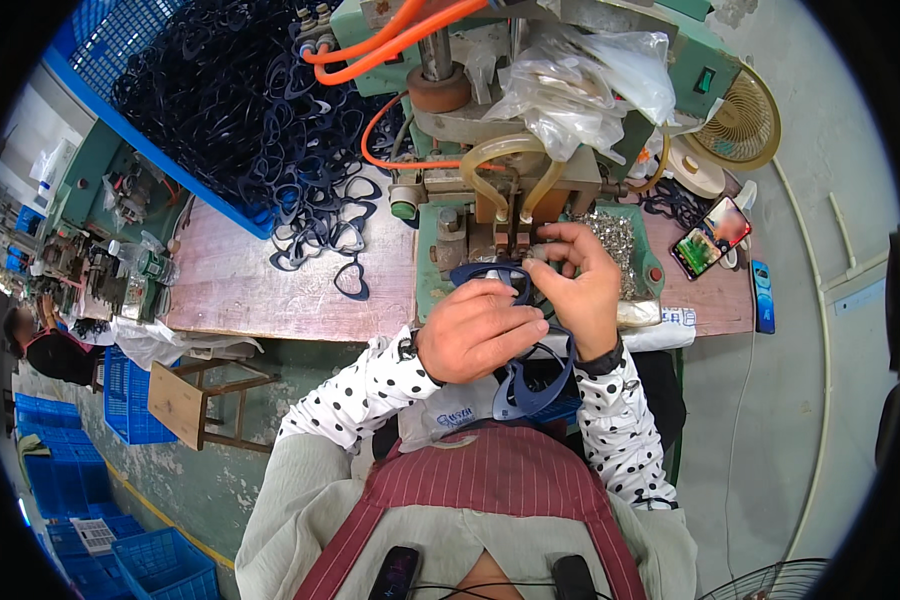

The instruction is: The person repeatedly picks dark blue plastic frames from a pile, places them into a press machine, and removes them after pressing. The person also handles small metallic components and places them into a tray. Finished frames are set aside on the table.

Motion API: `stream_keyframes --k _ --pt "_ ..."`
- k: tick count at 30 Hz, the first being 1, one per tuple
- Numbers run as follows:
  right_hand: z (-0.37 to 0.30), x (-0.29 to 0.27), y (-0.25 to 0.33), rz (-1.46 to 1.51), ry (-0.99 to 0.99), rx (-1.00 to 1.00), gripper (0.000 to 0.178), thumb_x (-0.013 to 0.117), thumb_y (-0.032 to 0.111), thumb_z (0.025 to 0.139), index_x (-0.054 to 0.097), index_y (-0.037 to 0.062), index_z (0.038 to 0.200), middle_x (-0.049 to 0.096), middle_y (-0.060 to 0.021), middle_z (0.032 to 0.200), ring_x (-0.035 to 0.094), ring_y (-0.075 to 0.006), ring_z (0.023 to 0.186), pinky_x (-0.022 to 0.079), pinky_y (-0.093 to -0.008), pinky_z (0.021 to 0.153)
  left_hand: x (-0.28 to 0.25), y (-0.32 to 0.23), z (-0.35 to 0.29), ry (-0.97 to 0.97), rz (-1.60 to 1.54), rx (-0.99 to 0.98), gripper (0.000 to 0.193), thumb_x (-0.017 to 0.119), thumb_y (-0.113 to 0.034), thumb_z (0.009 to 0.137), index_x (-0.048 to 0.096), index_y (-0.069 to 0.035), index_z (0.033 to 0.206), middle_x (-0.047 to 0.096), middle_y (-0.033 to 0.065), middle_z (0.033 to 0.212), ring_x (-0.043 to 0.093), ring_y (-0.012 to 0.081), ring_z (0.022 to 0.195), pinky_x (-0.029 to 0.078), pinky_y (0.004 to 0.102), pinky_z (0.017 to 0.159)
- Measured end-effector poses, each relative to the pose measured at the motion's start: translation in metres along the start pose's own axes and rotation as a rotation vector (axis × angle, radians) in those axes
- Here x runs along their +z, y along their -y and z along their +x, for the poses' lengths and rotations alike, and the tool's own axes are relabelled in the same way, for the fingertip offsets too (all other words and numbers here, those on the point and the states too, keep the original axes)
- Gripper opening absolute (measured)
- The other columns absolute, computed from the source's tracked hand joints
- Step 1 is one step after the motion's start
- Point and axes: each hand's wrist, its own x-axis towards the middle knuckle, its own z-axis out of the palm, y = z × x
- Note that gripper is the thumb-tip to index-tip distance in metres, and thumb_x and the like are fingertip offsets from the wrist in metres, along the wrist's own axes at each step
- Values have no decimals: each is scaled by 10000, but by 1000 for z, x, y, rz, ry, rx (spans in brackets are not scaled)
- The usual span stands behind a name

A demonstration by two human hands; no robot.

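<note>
My left hand (482, 332) is closed on a dark blue eyeglass frame (488, 270), just in front of the copper-coloured jaws (511, 236) of a green bench machine. Beside those jaws, my right hand (582, 285) has its thumb and forefinger pinched together. Whatever sits between these fingertips is too small or hidden to make out. Below both hands, by my right wrist, more dark blue eyeglass frames (532, 388) show over my lap. Right of the jaws lies a heap of small shiny metal parts (610, 240) on the machine's base.
A blue crate (235, 215) heaped with dark frames (230, 110) stands at the back left, some spilling onto the table (232, 285). Orange hoses (390, 45) and plastic bags (580, 90) hang about the machine. A lit phone (711, 238) and a fan (740, 120) are at the right.
</note>
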Motion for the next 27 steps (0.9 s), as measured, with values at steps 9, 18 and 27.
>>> stream_keyframes --k 9,18,27 --pt "6 15 11 192 7 84 432 729 32 726 531 -5 1108 702 -76 797 571 -70 656 442 -226 586 -14 -9 8 56 -50 139 311 654 -57 761 662 -15 1070 683 106 1026 644 237 844 502 409 850" --pt "16 -81 -137 -551 -371 97 374 752 112 731 627 53 1079 707 -96 775 675 -249 683 516 -354 634 6 14 1 122 -209 191 390 607 -5 739 627 50 1124 644 169 1134 627 303 958 492 471 897" --pt "0 -81 -134 -933 -123 -185 141 761 189 701 727 121 820 652 -102 1087 550 -327 1052 417 -430 886 7 13 -2 70 -163 192 389 627 -56 731 627 22 1112 629 124 1083 582 269 915 489 455 899"
